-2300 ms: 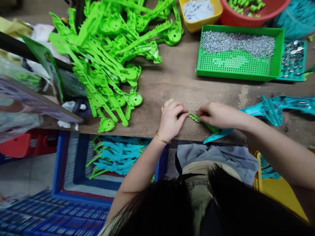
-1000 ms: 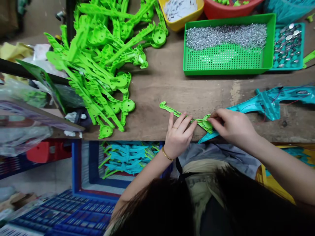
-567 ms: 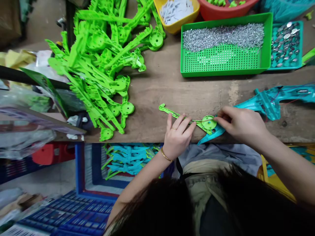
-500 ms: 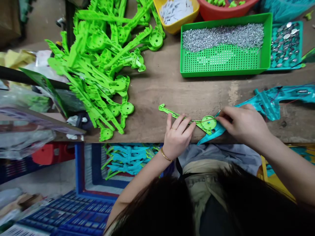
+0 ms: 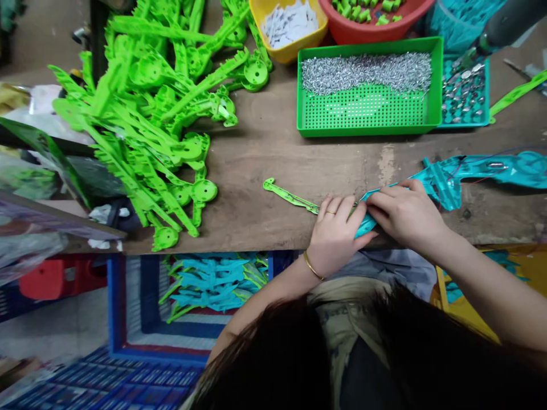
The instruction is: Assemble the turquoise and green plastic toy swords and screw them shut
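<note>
A thin green plastic arm [image 5: 287, 196] lies on the wooden bench [image 5: 273, 165] near its front edge. My left hand [image 5: 337, 228] rests on the arm's right end, fingers laid flat and close together. My right hand [image 5: 405, 213] is closed on a teal plastic shell [image 5: 444, 179] that runs off to the right and lies over the green arm's round end. The two hands touch. What sits under the fingers is hidden.
A big heap of green plastic arms [image 5: 158, 108] fills the left of the bench. Behind stand a green tray of metal pins [image 5: 367, 85], a teal tray of metal bits [image 5: 465, 94], a yellow tub [image 5: 290, 25] and a red bowl [image 5: 371, 17]. A blue crate of teal parts [image 5: 205, 285] sits below.
My left hand slid right along the green arm to its round end. My right hand brought the teal shell over that end, which now is covered. The view shifted.
</note>
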Demonstrator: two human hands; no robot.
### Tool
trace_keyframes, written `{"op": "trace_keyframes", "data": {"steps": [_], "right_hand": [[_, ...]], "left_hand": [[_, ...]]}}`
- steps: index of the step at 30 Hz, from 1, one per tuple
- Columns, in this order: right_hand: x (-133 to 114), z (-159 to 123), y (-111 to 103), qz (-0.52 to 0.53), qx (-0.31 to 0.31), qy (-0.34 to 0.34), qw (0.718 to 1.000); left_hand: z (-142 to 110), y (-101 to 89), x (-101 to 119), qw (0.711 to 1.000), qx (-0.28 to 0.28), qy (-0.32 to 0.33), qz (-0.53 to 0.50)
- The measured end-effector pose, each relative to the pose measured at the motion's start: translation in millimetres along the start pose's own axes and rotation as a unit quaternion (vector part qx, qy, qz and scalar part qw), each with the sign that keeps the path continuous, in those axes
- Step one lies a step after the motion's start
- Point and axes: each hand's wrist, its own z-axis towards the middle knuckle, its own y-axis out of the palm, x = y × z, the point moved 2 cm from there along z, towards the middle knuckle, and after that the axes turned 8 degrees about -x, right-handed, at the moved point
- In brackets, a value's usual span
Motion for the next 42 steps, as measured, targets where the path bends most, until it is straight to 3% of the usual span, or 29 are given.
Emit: {"op": "trace_keyframes", "data": {"steps": [8,14,19,23,29,33,39,42], "right_hand": [[10,0,-14,0.074,-0.082,0.033,0.993],[15,8,-39,0.057,-0.079,-0.025,0.995],[33,12,-37,0.040,-0.124,0.055,0.990],[36,11,-27,0.033,-0.117,0.075,0.990],[22,4,-17,-0.047,-0.115,0.118,0.985],[19,-2,-18,-0.065,-0.108,0.109,0.986],[36,-10,-30,-0.070,-0.101,0.063,0.990],[50,-12,-36,0.000,-0.068,0.062,0.996]], "left_hand": [[3,-1.8,-8,0.999,-0.014,0.031,-0.001],[4,-1.8,-7,0.999,-0.012,0.033,0.016],[4,-1.5,-8,0.999,-0.012,0.038,0.018],[5,-2.2,-8,0.999,-0.022,0.037,0.020],[5,-2.9,-7,0.999,-0.036,0.034,0.013],[5,-2.4,-8,0.999,-0.036,0.038,0.009],[5,-0.1,-9,0.999,-0.023,0.041,0.013],[5,1.2,-10,0.999,-0.029,0.039,0.002]]}}
